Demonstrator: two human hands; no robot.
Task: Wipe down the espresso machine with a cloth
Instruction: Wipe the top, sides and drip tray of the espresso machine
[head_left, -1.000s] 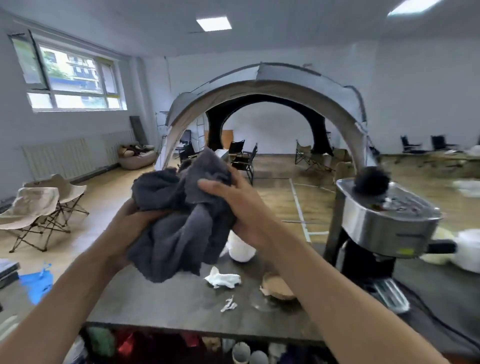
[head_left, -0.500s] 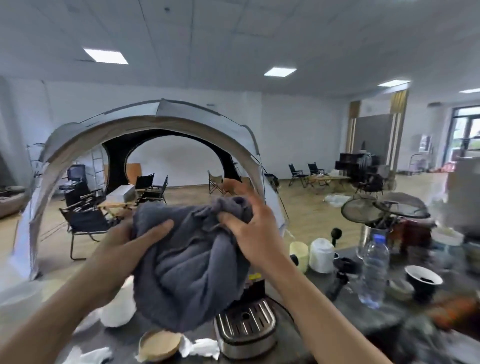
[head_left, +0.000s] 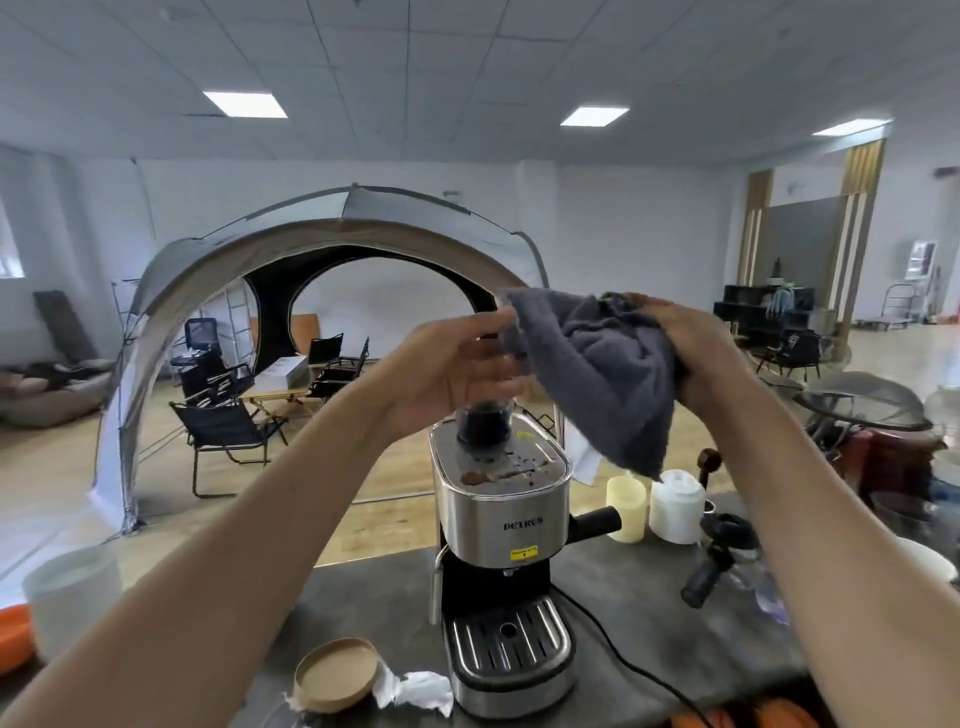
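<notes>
Head view: the espresso machine (head_left: 501, 525) stands on the dark table (head_left: 644, 613), centre frame, its steel front facing the camera. The front reads "PETRUS"; a yellow label (head_left: 523, 553) sits below, its print too small to read. A second yellow sticker on the top plate is equally illegible. The top carries brown stains and a dark cylinder (head_left: 483, 422), blurred and partly hidden behind the left hand. The drip tray (head_left: 511, 647) is at the base and a black cord (head_left: 623, 660) runs off to the right.

The grey cloth (head_left: 597, 371) hangs in the air above the machine, clear of it. The left hand (head_left: 457, 374) pinches its left corner between the fingertips. The right hand (head_left: 685, 345) is clenched round the bunched right end.

Right of the machine stand a pale yellow bottle (head_left: 628, 506) and a white bottle (head_left: 675, 509), with a black portafilter (head_left: 719, 558) nearer. In front lie a brown lid (head_left: 337, 675) and crumpled paper (head_left: 415, 691). Items at the right edge are blurred and cut off.
</notes>
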